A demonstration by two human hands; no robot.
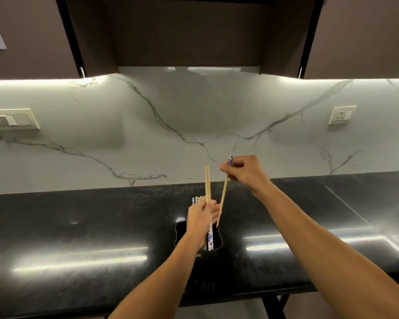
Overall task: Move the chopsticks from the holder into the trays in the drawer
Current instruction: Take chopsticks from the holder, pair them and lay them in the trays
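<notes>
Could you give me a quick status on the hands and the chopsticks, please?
Left hand gripping chopsticks. Right hand holding one chopstick. More chopsticks behind the left hand. Drawer not in view.

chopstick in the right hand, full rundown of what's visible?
The chopstick in the right hand is a single slim stick, pale wood or bamboo by its look, with a blue-and-white patterned top end. The right hand pinches it near that top, which pokes out just above the fingers. It hangs tilted, its tapered bare tip pointing down and left, ending close to the left hand; whether they touch cannot be told. It is held in the air above the black countertop, touching nothing else visible.
</notes>
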